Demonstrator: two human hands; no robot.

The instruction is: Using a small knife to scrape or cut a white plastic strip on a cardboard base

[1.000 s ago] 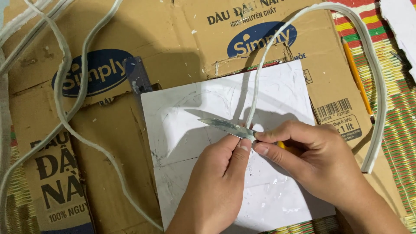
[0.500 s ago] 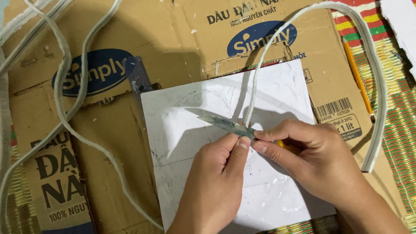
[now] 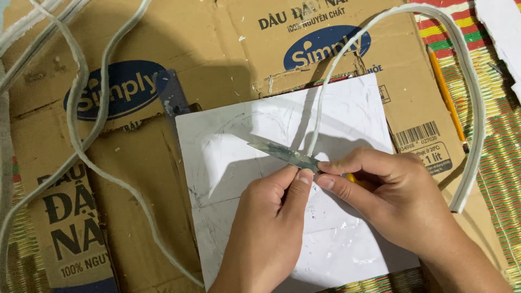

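My right hand [image 3: 391, 201] grips a utility knife with a yellow handle, its long metal blade [image 3: 282, 153] pointing up and left over a white foam sheet [image 3: 233, 141]. My left hand [image 3: 268, 228] pinches the base of the blade between thumb and forefinger. The end of a thin white strip [image 3: 325, 92] comes down to the blade just above my fingers and arcs up and round to the right. Faint curved lines are scored into the white sheet.
Flattened brown cardboard boxes [image 3: 163, 49] lie under the sheet. More white strips [image 3: 81, 108] loop across the left side. A yellow pencil [image 3: 445, 95] lies at the right, on a striped woven mat [image 3: 504, 141]. A grey metal ruler [image 3: 173, 97] pokes out above the sheet's left corner.
Both hands with the knife have shifted very slightly up and left; the blade keeps its angle.
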